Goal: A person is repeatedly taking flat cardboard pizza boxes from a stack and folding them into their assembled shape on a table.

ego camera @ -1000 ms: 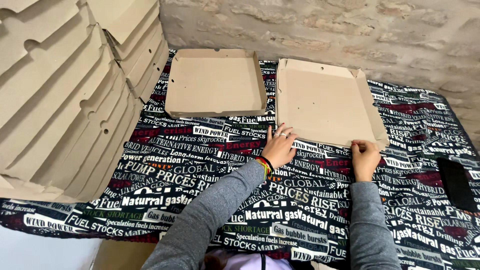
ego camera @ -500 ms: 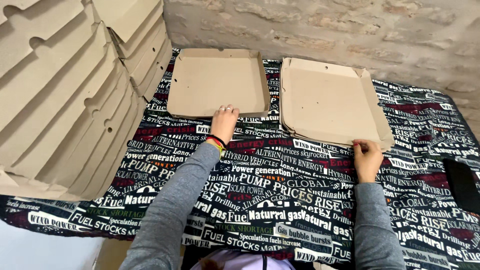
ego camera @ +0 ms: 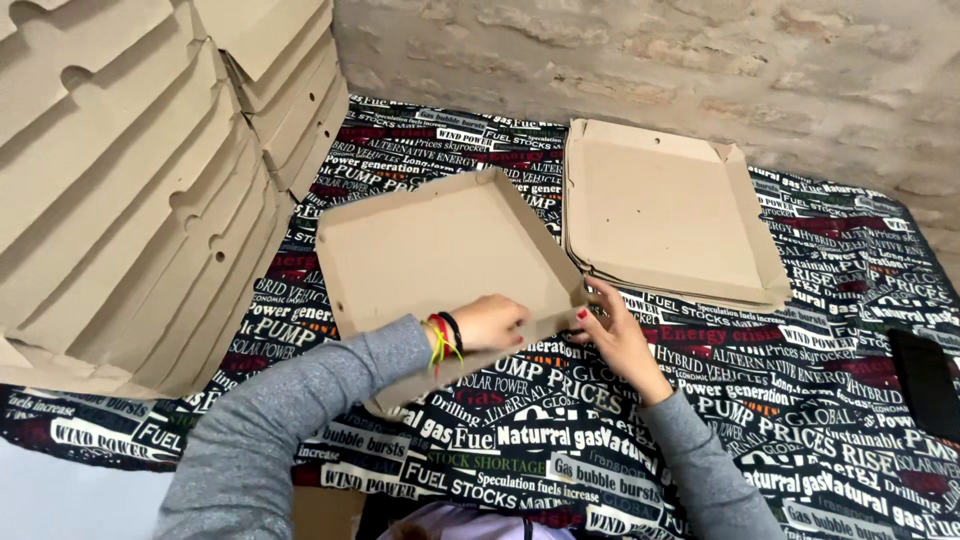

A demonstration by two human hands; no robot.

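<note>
A folded brown cardboard box tray (ego camera: 430, 250) is tilted up off the table, its open side facing me. My left hand (ego camera: 490, 322) grips its near edge, wrist bands showing above a grey sleeve. My right hand (ego camera: 615, 335) holds the tray's near right corner, fingertips on the cardboard. To the right lies a stack of similar cardboard trays (ego camera: 665, 210), flat on the table.
A tall leaning pile of flat cardboard blanks (ego camera: 120, 180) fills the left side. The table wears a black cloth (ego camera: 620, 450) printed with white and red lettering. A stone wall (ego camera: 700, 60) runs behind. A dark flat object (ego camera: 925, 380) lies at the right edge.
My left hand reached to the left tray, then pulled it toward me and tilted it up. My right hand left the right stack and came over to the tray's corner.
</note>
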